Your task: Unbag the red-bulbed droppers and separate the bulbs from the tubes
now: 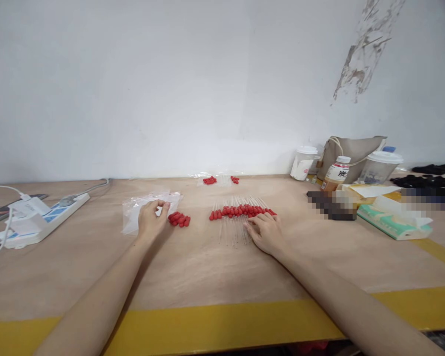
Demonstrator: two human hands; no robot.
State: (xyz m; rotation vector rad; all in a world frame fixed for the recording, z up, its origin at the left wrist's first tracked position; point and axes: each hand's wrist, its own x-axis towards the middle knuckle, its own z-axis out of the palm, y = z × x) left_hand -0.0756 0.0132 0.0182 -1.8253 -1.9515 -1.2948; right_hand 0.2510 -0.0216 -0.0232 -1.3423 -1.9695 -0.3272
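Two lidded cups (379, 170): right, near the wall, with one bottle (335, 173).
Power strip (55, 217): one, left.
Red-tipped sticks (239, 211): uncountably many, mid-table (193, 267).
My left fingers (165, 209): curled over clear bags (130, 217); can't tell what's gripped.
My right fingers (257, 221): bent at the sticks; grip unclear.

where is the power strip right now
In the head view, the power strip lies on the left of the table, left of the clear bags by the left hand.
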